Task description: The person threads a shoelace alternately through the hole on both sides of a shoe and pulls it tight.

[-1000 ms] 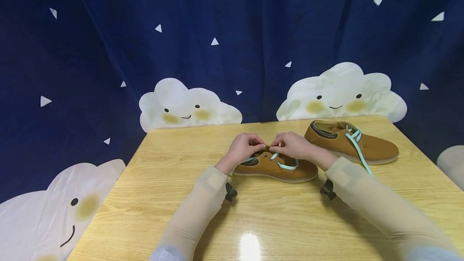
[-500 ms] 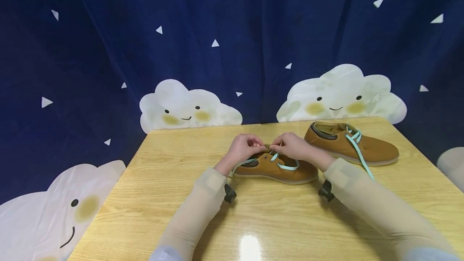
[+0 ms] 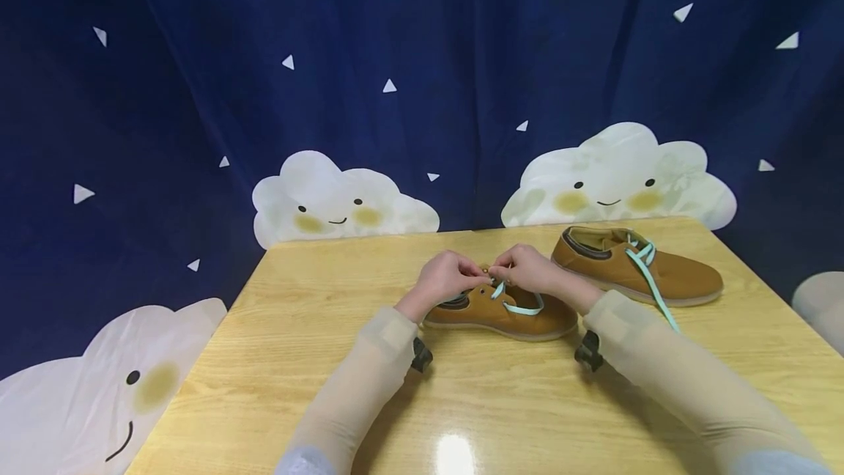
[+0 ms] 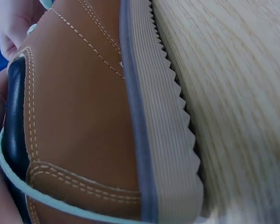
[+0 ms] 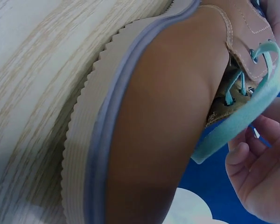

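Note:
A brown shoe (image 3: 521,325) with mint laces stands on the table, toe to the right, between both hands. My left hand (image 3: 443,277) reaches over its opening, thumb and fingertips pinched together at the upper eyelets, apparently on the shoelace. A strand of that mint shoelace (image 4: 60,204) runs along the heel side in the left wrist view. My right hand (image 3: 527,270) pinches just beside it at the lacing; in the right wrist view a small pale lace tip (image 5: 256,133) shows at its curled fingers. A loose lace loop (image 5: 252,116) hangs over the vamp. The exact fingertip contact is partly hidden.
A second brown shoe (image 3: 659,273) stands at the back right, its mint lace (image 3: 649,281) trailing onto the wooden table (image 3: 316,343). Behind the table hangs a dark blue curtain (image 3: 369,20) with white clouds and triangles.
My left hand's fingertips have shifted slightly right and down, closer to the right hand. The right hand stays nearly in place at the lacing. The head view has tilted up a little.

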Available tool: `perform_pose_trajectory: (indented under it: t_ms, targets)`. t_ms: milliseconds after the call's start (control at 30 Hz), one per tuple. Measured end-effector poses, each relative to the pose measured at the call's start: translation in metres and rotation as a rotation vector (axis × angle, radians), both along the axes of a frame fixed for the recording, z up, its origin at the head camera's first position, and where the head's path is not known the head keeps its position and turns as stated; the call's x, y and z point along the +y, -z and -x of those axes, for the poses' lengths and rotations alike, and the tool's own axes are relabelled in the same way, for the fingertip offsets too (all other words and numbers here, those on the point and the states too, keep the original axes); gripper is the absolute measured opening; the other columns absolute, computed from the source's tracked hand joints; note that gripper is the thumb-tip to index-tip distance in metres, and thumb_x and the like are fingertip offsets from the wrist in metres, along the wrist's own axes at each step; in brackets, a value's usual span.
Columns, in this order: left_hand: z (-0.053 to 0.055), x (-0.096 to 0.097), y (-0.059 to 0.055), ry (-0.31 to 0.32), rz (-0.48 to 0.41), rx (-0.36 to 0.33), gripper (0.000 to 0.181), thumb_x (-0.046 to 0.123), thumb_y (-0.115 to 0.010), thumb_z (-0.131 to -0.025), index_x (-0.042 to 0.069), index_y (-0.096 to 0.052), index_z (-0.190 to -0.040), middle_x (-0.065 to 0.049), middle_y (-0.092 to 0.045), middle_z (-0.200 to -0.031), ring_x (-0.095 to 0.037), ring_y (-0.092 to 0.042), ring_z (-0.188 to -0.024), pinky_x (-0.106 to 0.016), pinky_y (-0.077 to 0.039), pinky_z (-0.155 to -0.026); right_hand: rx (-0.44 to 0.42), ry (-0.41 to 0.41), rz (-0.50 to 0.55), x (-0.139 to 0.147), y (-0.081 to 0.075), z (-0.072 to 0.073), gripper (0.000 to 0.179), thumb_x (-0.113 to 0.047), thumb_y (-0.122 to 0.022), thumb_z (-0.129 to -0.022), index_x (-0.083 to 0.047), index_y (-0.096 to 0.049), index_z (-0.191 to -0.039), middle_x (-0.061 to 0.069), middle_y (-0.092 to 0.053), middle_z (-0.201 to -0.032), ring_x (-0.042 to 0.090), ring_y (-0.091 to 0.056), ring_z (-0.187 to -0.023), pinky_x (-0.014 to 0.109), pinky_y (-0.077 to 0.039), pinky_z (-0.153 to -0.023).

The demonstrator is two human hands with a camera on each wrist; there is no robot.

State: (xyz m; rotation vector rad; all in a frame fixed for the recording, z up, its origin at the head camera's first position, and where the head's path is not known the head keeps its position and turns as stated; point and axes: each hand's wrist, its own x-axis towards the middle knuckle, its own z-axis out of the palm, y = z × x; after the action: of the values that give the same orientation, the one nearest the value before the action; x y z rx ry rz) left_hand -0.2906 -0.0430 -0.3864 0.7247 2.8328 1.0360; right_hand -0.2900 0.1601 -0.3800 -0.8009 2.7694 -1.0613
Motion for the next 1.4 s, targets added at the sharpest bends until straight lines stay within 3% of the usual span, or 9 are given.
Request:
perform_pose_trajectory:
  t_ms: [133,367,633,833,967,1067,1233,1400]
  targets:
    - [0.001,0.003,0.003,-0.005,0.049,0.004,0.011,0.035,-0.078,-0.083,0.023,-0.080,-0.084,0.018,-0.068,-0.072,-0.002,-0.057,-0.064,-0.022,-0.044,-0.058,-0.017,0.009,0.006,-0.001,0.001,-0.001,0.021,-0.010,-0.060,-0.096,-0.005,-0.075,-0.083,-0.006,-0.046,-0.051,0.010,-0.040,-0.048,0.027,-0.033,-0.051]
    - [0.000,0.007,0.002,0.011,0.115,0.096,0.007,0.027,-0.079,-0.083,0.021,-0.080,-0.085,0.015,-0.070,-0.074,0.001,-0.060,-0.069,-0.019,-0.047,-0.064,-0.045,0.029,0.033,-0.002,0.000,-0.001,0.020,-0.011,-0.060,-0.096,-0.003,-0.075,-0.085,-0.006,-0.047,-0.051,0.010,-0.041,-0.047,0.027,-0.034,-0.049]
    - [-0.002,0.009,0.004,-0.007,0.114,0.098,0.004,0.022,-0.078,-0.084,0.019,-0.080,-0.082,0.014,-0.068,-0.071,0.002,-0.058,-0.063,-0.019,-0.047,-0.063,-0.048,0.035,0.027,-0.002,0.002,-0.002,0.020,-0.012,-0.061,-0.096,-0.004,-0.075,-0.085,-0.006,-0.047,-0.051,0.010,-0.042,-0.048,0.027,-0.034,-0.050]
    - [-0.002,0.007,0.002,0.035,0.079,0.109,0.005,0.016,-0.075,-0.086,0.015,-0.079,-0.082,0.009,-0.069,-0.073,0.000,-0.059,-0.064,-0.018,-0.047,-0.065,0.006,0.032,-0.012,-0.001,0.002,-0.003,0.020,-0.014,-0.062,-0.096,-0.006,-0.074,-0.083,-0.006,-0.048,-0.053,0.011,-0.043,-0.052,0.029,-0.036,-0.054]
    - [-0.002,0.001,0.000,0.087,0.036,0.132,0.007,0.009,-0.074,-0.086,0.010,-0.077,-0.080,0.005,-0.069,-0.072,-0.003,-0.059,-0.064,-0.018,-0.047,-0.064,0.056,0.048,-0.043,-0.002,0.002,-0.004,0.020,-0.019,-0.063,-0.095,-0.010,-0.075,-0.083,-0.007,-0.058,-0.064,0.012,-0.047,-0.059,0.029,-0.038,-0.056]
    - [-0.006,-0.006,0.000,0.115,0.057,0.155,0.009,0.009,-0.073,-0.086,0.011,-0.074,-0.078,0.006,-0.067,-0.070,-0.003,-0.058,-0.063,-0.019,-0.046,-0.062,0.066,0.061,-0.068,-0.003,0.005,-0.005,0.019,-0.022,-0.064,-0.095,-0.012,-0.076,-0.085,-0.005,-0.066,-0.077,0.013,-0.052,-0.066,0.030,-0.042,-0.058]
    - [-0.016,-0.023,-0.001,0.092,0.158,0.227,0.008,0.019,-0.071,-0.090,0.018,-0.072,-0.081,0.013,-0.063,-0.071,-0.001,-0.055,-0.062,-0.022,-0.045,-0.060,0.080,0.111,-0.120,-0.004,0.008,-0.008,0.021,-0.028,-0.064,-0.095,-0.012,-0.077,-0.092,0.002,-0.071,-0.096,0.017,-0.062,-0.081,0.034,-0.049,-0.066]
    - [-0.025,-0.043,-0.004,0.052,0.146,0.356,0.006,0.020,-0.070,-0.091,0.019,-0.073,-0.087,0.010,-0.066,-0.082,-0.006,-0.056,-0.072,-0.025,-0.046,-0.063,0.127,0.137,-0.149,-0.003,0.004,-0.008,0.022,-0.030,-0.064,-0.095,-0.012,-0.077,-0.096,0.007,-0.070,-0.104,0.026,-0.065,-0.093,0.041,-0.051,-0.075]
